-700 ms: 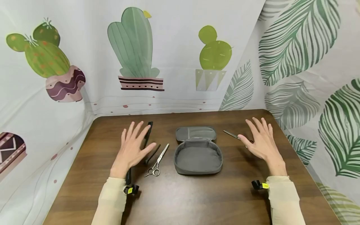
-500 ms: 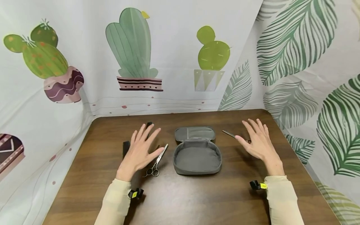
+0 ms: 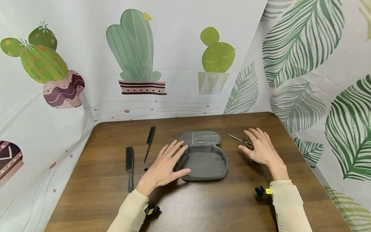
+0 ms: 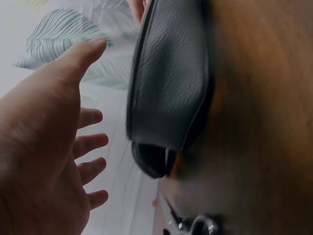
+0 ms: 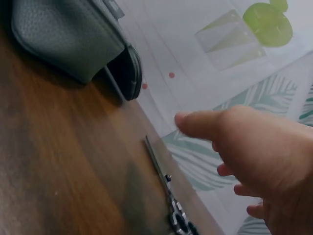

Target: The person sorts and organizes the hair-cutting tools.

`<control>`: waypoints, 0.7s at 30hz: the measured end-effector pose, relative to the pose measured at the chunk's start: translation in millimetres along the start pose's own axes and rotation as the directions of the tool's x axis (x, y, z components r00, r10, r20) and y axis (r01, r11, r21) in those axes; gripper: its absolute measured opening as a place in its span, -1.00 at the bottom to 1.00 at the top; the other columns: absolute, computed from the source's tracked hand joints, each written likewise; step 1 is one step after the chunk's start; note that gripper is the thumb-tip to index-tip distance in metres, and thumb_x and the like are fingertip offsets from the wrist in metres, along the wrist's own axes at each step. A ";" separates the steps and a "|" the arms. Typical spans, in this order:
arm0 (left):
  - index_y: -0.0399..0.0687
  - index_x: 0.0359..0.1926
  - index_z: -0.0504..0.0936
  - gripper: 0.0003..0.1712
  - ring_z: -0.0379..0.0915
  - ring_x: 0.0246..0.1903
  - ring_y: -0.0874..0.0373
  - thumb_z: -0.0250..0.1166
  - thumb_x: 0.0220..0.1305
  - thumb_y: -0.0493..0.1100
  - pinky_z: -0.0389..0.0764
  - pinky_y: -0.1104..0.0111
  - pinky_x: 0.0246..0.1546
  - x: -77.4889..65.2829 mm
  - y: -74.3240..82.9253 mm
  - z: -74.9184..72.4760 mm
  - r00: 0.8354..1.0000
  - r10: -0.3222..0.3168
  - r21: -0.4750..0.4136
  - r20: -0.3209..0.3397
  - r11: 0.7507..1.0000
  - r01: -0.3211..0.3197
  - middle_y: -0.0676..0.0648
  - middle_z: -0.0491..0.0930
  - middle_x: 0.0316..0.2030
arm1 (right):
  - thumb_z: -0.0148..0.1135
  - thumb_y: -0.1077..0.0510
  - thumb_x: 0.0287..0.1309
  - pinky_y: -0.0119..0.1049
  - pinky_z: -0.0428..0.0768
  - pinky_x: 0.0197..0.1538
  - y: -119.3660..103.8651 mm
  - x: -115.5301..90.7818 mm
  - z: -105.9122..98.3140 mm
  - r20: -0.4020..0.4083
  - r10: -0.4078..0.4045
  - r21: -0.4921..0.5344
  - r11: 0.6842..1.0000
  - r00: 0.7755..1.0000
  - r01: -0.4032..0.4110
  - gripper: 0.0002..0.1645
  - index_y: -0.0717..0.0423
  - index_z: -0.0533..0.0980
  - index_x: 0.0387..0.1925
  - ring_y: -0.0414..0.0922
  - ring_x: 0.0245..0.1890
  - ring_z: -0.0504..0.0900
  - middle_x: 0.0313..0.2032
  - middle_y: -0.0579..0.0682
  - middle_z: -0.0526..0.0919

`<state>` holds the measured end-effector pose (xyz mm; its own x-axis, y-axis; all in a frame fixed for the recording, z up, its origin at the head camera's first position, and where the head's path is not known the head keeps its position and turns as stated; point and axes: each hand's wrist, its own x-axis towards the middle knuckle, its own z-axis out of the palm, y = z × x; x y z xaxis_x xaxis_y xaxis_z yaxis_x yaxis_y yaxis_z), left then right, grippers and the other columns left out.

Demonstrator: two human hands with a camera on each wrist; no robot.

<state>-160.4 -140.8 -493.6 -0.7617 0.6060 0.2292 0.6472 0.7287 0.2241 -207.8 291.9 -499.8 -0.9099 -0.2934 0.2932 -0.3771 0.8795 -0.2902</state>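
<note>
You are sitting in what seems to be a small recording corner, arranged around one wood-grain table [image 3: 87,193]; whether it belongs to a home or a studio, you cannot tell. Around the table you have a white cactus-print cloth [image 3: 179,58] and a leaf-print cloth [image 3: 302,58] as backdrop, and the black wrist cameras [image 3: 260,191] also suggest a filming place.

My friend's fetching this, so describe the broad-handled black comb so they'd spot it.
On the brown wooden table, find the open grey textured case. Leftward in the head view, past the person's left hand, lies the broad black comb. Its wide handle sets it apart from the slimmer black comb with a thin tail.
</note>
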 end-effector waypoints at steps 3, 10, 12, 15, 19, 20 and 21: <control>-0.03 0.64 0.14 0.07 -0.20 0.54 -0.09 0.00 0.39 0.53 0.01 -0.18 0.46 0.1 4.4 6.8 1.000 0.011 -0.011 0.021 1.000 -0.010 -0.13 0.02 0.59 | 0.35 -0.16 0.27 0.45 0.07 0.36 3.9 -2.5 3.5 0.040 0.014 -0.015 1.000 0.999 -0.014 -0.15 0.33 0.43 0.38 0.41 0.40 0.14 0.34 0.39 0.39; -0.19 0.59 0.22 0.04 -0.08 0.52 -0.09 0.02 0.43 0.47 0.10 -0.17 0.45 0.0 7.4 17.9 0.998 0.031 -0.031 0.054 0.999 -0.029 -0.19 0.05 0.58 | 0.38 0.00 0.27 0.30 0.31 0.30 11.7 -5.9 9.5 0.076 0.034 -0.036 0.999 0.997 -0.031 -0.32 0.44 0.53 0.21 0.33 0.27 0.37 0.23 0.41 0.49; -0.22 0.58 0.24 0.03 -0.05 0.51 -0.07 0.03 0.44 0.46 0.09 -0.18 0.45 -0.4 7.5 18.7 0.998 0.030 -0.042 0.059 0.999 -0.027 -0.20 0.05 0.58 | 0.38 0.02 0.27 0.27 0.36 0.27 13.2 -6.3 11.2 0.087 0.040 -0.027 0.999 0.995 -0.037 -0.36 0.44 0.55 0.18 0.31 0.23 0.42 0.20 0.40 0.52; -0.24 0.57 0.25 0.03 -0.03 0.51 -0.02 0.05 0.43 0.45 0.09 -0.18 0.45 -0.4 7.9 18.0 0.997 0.019 -0.066 0.069 0.998 -0.015 -0.19 0.03 0.58 | 0.35 0.05 0.30 0.26 0.41 0.23 14.8 -6.9 13.4 0.106 0.048 -0.026 0.999 0.993 -0.046 -0.41 0.45 0.57 0.16 0.31 0.19 0.45 0.18 0.39 0.53; -0.29 0.56 0.25 0.02 -0.02 0.51 0.00 0.11 0.43 0.40 0.10 -0.16 0.45 0.7 9.7 15.9 0.997 0.015 -0.111 0.077 0.994 -0.007 -0.21 0.02 0.58 | 0.33 0.11 0.31 0.27 0.44 0.17 16.6 -8.1 16.1 0.113 0.057 -0.039 0.998 0.992 -0.053 -0.50 0.45 0.60 0.11 0.33 0.14 0.45 0.15 0.38 0.54; -0.30 0.56 0.25 0.02 -0.02 0.51 -0.01 0.13 0.43 0.39 0.10 -0.16 0.45 1.1 10.0 15.4 0.997 0.015 -0.119 0.077 0.993 -0.006 -0.22 0.03 0.58 | 0.33 0.13 0.31 0.26 0.45 0.15 16.7 -8.3 16.8 0.107 0.057 -0.042 0.998 0.993 -0.052 -0.52 0.45 0.61 0.09 0.33 0.12 0.45 0.14 0.38 0.54; -0.31 0.55 0.26 0.02 -0.01 0.50 -0.01 0.14 0.43 0.38 0.10 -0.15 0.45 1.3 10.4 15.1 0.997 0.017 -0.128 0.076 0.992 -0.007 -0.22 0.03 0.58 | 0.33 0.15 0.30 0.26 0.46 0.13 17.1 -8.6 17.5 0.099 0.054 -0.044 0.998 0.994 -0.050 -0.54 0.45 0.62 0.07 0.32 0.10 0.45 0.12 0.37 0.55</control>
<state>-155.1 -127.6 -505.2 -0.7509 0.6406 0.1602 0.6511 0.6777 0.3417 -209.4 302.9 -523.2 -0.9417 -0.2806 0.1855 -0.3228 0.9089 -0.2640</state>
